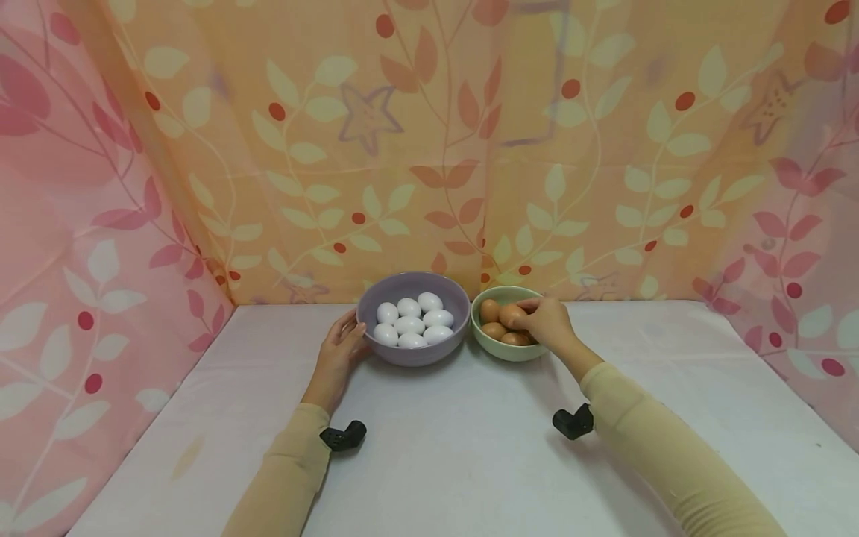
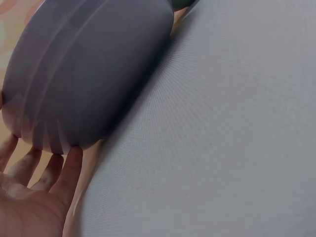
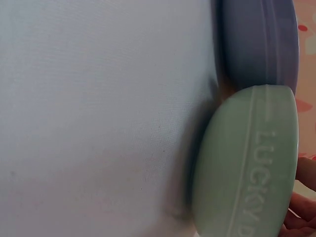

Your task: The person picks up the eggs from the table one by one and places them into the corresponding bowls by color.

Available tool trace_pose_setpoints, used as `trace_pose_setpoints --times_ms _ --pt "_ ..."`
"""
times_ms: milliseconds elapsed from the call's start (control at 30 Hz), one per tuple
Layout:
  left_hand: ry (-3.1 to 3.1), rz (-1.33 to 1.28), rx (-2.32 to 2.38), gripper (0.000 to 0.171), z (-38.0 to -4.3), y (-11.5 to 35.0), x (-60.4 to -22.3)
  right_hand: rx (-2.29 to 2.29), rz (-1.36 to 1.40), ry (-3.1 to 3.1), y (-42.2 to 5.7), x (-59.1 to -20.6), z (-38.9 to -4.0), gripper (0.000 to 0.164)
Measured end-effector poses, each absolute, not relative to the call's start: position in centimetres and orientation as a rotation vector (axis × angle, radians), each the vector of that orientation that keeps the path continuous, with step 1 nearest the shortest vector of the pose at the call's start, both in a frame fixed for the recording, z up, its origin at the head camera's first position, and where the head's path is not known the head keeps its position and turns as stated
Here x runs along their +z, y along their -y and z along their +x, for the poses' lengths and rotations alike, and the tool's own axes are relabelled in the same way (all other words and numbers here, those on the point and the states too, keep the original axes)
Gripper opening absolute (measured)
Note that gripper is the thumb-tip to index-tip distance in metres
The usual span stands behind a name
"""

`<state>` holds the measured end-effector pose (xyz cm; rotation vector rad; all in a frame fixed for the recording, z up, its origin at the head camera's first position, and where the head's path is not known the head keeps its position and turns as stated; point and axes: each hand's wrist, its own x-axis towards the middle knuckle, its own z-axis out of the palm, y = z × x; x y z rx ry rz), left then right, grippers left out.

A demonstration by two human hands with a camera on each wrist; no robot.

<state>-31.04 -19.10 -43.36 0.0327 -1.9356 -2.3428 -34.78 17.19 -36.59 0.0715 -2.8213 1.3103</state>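
A purple bowl [image 1: 413,358] stands near the back of the table and holds several white eggs [image 1: 409,325]. My left hand [image 1: 335,354] rests on its left side; in the left wrist view the fingertips [image 2: 74,150] touch the outer wall. Close beside it on the right is a smaller green bowl [image 1: 513,354] with several brown eggs [image 1: 494,332]. Over that bowl's right rim reaches my right hand [image 1: 546,322], thumb and fingers pinching a brown egg [image 1: 512,315]. The right wrist view shows mostly the green bowl's lettered outside, with the egg hidden behind it.
A white cloth covers the table [image 1: 429,462]. Behind it hangs an orange patterned curtain [image 1: 429,186], with pink patterned cloth [image 1: 74,298] on both sides. Black wrist mounts [image 1: 345,436] stick out from both sleeves.
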Motion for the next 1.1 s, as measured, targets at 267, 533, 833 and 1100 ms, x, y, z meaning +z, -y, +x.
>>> trace_pose_setpoints --times_ms 267,533,833,1100 --pt "1.923 0.034 -2.374 0.056 -31.0 19.1 -43.4 1.345 0.06 2.825 -17.5 -36.5 -34.8 0.048" --pt "1.939 0.05 -2.344 0.054 -31.5 19.0 -43.5 1.36 0.04 2.807 -18.4 -36.2 -34.7 0.044" --pt "1.943 0.04 -2.353 0.053 -31.6 18.5 -43.8 1.396 0.04 2.692 -19.6 -36.1 -34.0 0.045" --pt "1.927 0.021 -2.353 0.054 -31.4 18.7 -43.8 1.407 -0.016 2.628 -21.5 -35.1 -33.5 0.047"
